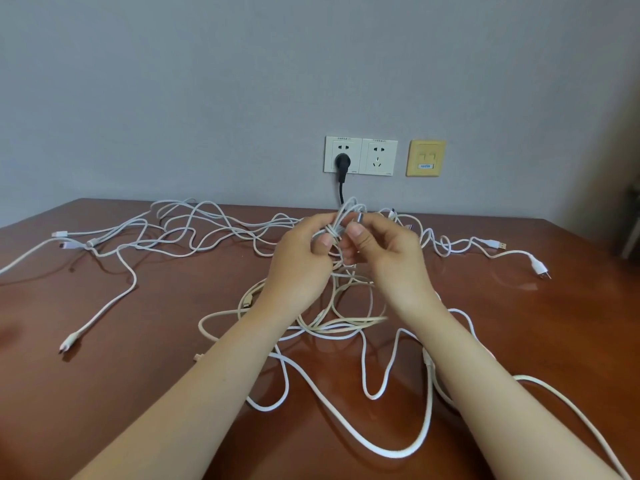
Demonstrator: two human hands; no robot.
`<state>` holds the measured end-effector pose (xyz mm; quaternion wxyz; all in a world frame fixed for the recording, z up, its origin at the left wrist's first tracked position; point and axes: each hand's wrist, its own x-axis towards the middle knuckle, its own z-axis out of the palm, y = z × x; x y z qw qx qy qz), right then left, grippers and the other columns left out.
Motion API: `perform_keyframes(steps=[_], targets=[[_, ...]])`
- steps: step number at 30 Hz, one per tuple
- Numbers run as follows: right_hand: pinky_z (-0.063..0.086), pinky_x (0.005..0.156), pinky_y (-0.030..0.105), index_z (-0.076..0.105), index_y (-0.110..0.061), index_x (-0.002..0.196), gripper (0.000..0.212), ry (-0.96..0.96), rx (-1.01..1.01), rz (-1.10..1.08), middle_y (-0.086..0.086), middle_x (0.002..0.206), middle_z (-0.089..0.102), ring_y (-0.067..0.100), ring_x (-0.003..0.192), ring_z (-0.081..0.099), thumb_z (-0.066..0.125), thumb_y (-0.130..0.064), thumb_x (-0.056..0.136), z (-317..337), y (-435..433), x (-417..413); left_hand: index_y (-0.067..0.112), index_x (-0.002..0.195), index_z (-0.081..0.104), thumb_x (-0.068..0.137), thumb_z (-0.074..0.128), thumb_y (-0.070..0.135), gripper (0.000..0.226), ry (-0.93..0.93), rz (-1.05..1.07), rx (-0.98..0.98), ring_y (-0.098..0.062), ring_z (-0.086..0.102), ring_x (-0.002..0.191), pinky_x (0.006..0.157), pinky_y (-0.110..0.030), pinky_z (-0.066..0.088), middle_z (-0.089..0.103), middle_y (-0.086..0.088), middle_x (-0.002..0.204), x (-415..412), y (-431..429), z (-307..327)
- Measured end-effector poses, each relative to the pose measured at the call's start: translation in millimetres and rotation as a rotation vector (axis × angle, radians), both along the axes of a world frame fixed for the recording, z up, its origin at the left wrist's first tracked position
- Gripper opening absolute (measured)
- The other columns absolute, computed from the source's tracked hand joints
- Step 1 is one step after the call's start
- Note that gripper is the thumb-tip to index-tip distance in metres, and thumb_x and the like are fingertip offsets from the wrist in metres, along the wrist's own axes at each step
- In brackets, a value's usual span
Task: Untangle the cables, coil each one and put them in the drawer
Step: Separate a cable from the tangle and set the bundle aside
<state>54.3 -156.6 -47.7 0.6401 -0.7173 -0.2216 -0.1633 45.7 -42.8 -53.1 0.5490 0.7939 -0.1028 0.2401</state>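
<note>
A thick white cable (346,424) is laid in a wide loop on the brown surface (138,393), nearest the camera, and is passed under both forearms. Further in, cream cable loops (346,323) are piled below the hands and crossed by thinner white strands.

Above that pile the left hand (301,261) is curled round a bundle of thin white cables (341,223), with the thumb pressed on the strands. The bundle is held up off the surface. The right hand (384,251) is held just beside it, and a small silver connector (360,218) at the top of the same bundle is pinched between thumb and fingers. Both hands are closed on cable and nearly touching.

To the left, 1 white lead (114,299) is run toward the near edge and ended in a small tip (69,342). 2 more connectors (59,234) are seen near the far left edge. To the right, a white plug (539,268) and a gold-tipped connector (497,243) are laid well apart from the hands.

Behind the hands, loose white strands (207,223) are spread in tangled loops across the back of the surface.

On the grey wall (207,98), 2 white sockets (377,157) are mounted side by side, and a black plug (343,162) is seated in the left 1. A beige plate (426,158) is fixed just right of them.
</note>
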Motion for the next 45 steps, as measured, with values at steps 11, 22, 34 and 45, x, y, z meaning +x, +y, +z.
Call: perform_keyframes(steps=[11, 22, 34, 45], targets=[[0.052, 0.050, 0.022, 0.063, -0.012, 0.070, 0.014, 0.130, 0.210, -0.072, 0.014, 0.067, 0.050, 0.019, 0.062, 0.051, 0.067, -0.015, 0.083, 3, -2, 3, 0.047, 0.089, 0.057, 0.093, 0.045, 0.013, 0.036, 0.043, -0.146, -0.125, -0.012, 0.052, 0.063, 0.066, -0.027, 0.042, 0.063, 0.018, 0.065, -5, -11, -2], [0.048, 0.054, 0.014, 0.053, -0.012, 0.063, 0.026, 0.384, 0.345, 0.123, -0.003, 0.063, 0.060, 0.005, 0.059, 0.057, 0.062, -0.020, 0.086, 7, -2, 1, 0.037, 0.081, 0.062, 0.094, 0.052, 0.019, 0.025, -0.056, -0.057, -0.138, 0.007, 0.050, 0.046, 0.054, -0.011, 0.037, 0.061, 0.025, 0.059, -5, -11, -4], [0.056, 0.058, 0.019, 0.064, -0.009, 0.063, 0.017, 0.414, 0.534, -0.016, -0.001, 0.052, 0.062, 0.011, 0.051, 0.061, 0.074, -0.013, 0.077, 5, 7, -3, 0.018, 0.088, 0.064, 0.095, 0.050, 0.013, 0.017, 0.154, -0.142, -0.521, -0.002, 0.038, 0.037, 0.035, -0.010, 0.029, 0.052, 0.007, 0.057, -9, -21, 1], [0.059, 0.060, 0.034, 0.071, -0.006, 0.083, 0.010, 0.243, 0.244, -0.019, 0.006, 0.070, 0.070, 0.019, 0.065, 0.069, 0.062, -0.005, 0.087, -1, 16, -6, 0.009, 0.096, 0.060, 0.097, 0.045, 0.009, 0.015, 0.169, -0.066, -0.589, 0.001, 0.046, 0.033, 0.034, -0.009, 0.032, 0.055, -0.002, 0.069, -8, -13, 1]])
